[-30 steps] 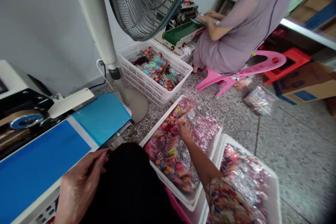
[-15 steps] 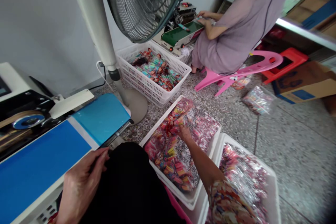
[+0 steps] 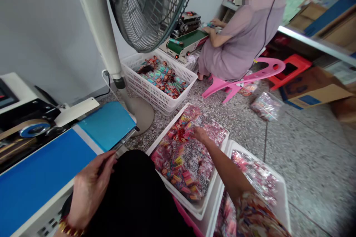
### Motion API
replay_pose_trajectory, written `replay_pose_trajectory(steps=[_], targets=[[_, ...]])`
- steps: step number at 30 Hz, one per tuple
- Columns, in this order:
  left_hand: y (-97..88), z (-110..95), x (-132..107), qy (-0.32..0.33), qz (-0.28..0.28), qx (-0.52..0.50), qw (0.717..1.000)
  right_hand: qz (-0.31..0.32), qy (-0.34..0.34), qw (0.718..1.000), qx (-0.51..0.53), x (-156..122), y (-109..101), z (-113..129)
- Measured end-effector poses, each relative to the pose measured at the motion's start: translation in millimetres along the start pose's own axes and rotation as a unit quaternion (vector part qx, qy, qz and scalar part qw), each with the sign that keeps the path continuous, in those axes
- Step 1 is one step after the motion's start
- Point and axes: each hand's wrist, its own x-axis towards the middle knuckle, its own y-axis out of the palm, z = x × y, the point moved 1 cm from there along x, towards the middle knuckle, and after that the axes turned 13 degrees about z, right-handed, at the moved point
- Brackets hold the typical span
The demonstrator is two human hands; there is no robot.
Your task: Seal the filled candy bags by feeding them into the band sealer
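My left hand point(image 3: 93, 183) is at the near edge of the blue conveyor belt point(image 3: 58, 176), beside my black-clad knee. Its thumb and fingers are pressed together; whatever may be between them is hidden. A beaded bracelet circles that wrist. My right hand point(image 3: 199, 133) reaches into a white bin point(image 3: 207, 196) full of small, shiny wrapped packets point(image 3: 180, 163) in pink, red and yellow. Its fingers point down among the packets near the bin's far end and are mostly hidden, so I cannot tell whether they grip one. A patterned sleeve covers my right upper arm.
A second white bin point(image 3: 282, 189) of packets stands at the right. Beyond are a white slatted basket point(image 3: 158, 98) and a standing fan point(image 3: 158, 7). A co-worker point(image 3: 230, 44) sits on a pink chair point(image 3: 244, 81) at a green conveyor point(image 3: 189, 40). A cardboard box point(image 3: 308, 85) lies on the floor.
The view has shifted slightly. My right hand has moved a little to the right over the packets and turned. My left hand stays pinched by the belt edge.
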Motion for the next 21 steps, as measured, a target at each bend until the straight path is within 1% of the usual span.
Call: replay_pose_trajectory(steps=[3, 5, 7, 9, 11, 13, 14, 15, 17, 19, 20, 21], targets=[[11.7, -6, 9, 0.027, 0.006, -0.01, 1.0, 0.01, -0.011, 1.0, -0.021, -9, -13, 0], [19.2, -10, 15, 0.048, 0.011, -0.013, 0.999, 0.011, -0.013, 0.999, -0.03, -16, -13, 0], [23.8, -11, 17, 0.065, 0.014, -0.011, 0.998, 0.006, -0.012, 0.999, -0.035, -23, -6, -1], [24.7, -9, 17, 0.069, 0.014, -0.01, 0.997, -0.001, -0.007, 0.999, -0.037, -30, 3, -4], [23.0, -5, 15, 0.06, 0.014, -0.013, 0.998, -0.008, -0.006, 0.999, -0.037, -38, 9, -8], [20.3, -2, 13, 0.048, 0.015, -0.015, 0.999, -0.012, -0.012, 0.999, -0.034, -44, 9, -13], [19.1, -3, 12, 0.044, 0.017, -0.015, 0.999, -0.013, -0.018, 0.999, -0.033, -47, 5, -16], [18.2, -4, 12, 0.044, 0.018, -0.013, 0.999, -0.014, -0.025, 0.999, -0.031, -50, -2, -18], [18.6, -11, 15, 0.053, 0.018, -0.001, 0.998, -0.017, -0.044, 0.998, -0.03, -55, -23, -18], [24.3, -23, 22, 0.073, 0.023, 0.012, 0.997, -0.021, -0.078, 0.996, -0.029, -62, -53, -12], [30.0, -30, 27, 0.086, 0.03, 0.013, 0.996, -0.021, -0.102, 0.994, -0.028, -67, -69, -5], [37.6, -39, 34, 0.101, 0.043, 0.008, 0.994, -0.015, -0.145, 0.989, -0.023, -74, -86, 5]])
